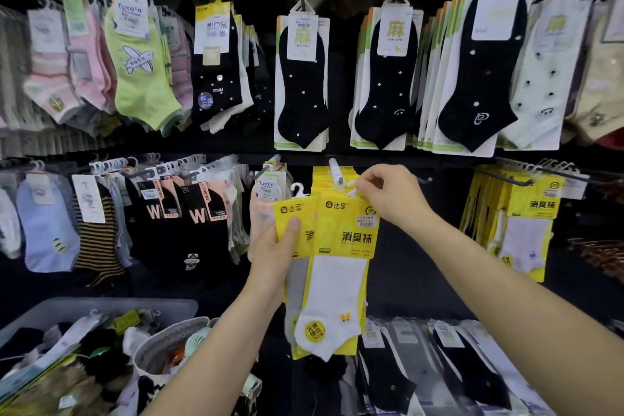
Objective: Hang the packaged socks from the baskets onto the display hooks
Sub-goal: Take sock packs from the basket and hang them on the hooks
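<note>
My left hand [277,246] grips a small stack of yellow sock packs [293,213] by their left edge, at centre. In front of the stack hangs a yellow pack with a white sock [341,280]. My right hand [388,192] pinches the white plastic hanger at the top of this pack, right at the tip of a white-capped display hook [336,172]. More yellow packs [320,179] hang on that hook behind. A grey basket [158,344] with mixed socks stands at the lower left.
Rows of hooks with packaged socks fill the dark wall all around: black socks [300,88] above, black "W" socks [199,230] left, yellow packs [526,226] right. A pale bin [101,307] with loose packs sits lower left. Bagged black socks [456,365] lie below right.
</note>
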